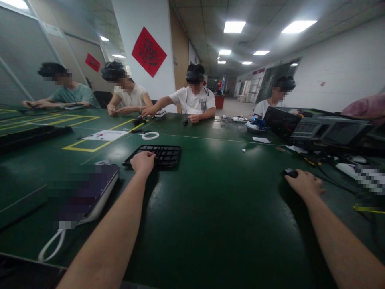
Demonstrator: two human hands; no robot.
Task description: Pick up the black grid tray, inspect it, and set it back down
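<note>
On the dark green table (192, 224), my left hand (142, 163) rests curled on the near edge of a flat black plastic keyboard (165, 154), light and stiff, best taken by its rim, while my right hand (303, 184) lies narrowly against a small black computer mouse (289, 173), its grip unclear.

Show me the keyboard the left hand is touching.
The black keyboard under the left hand; the other dark keyboard lies far off at the left, untouched.
</note>
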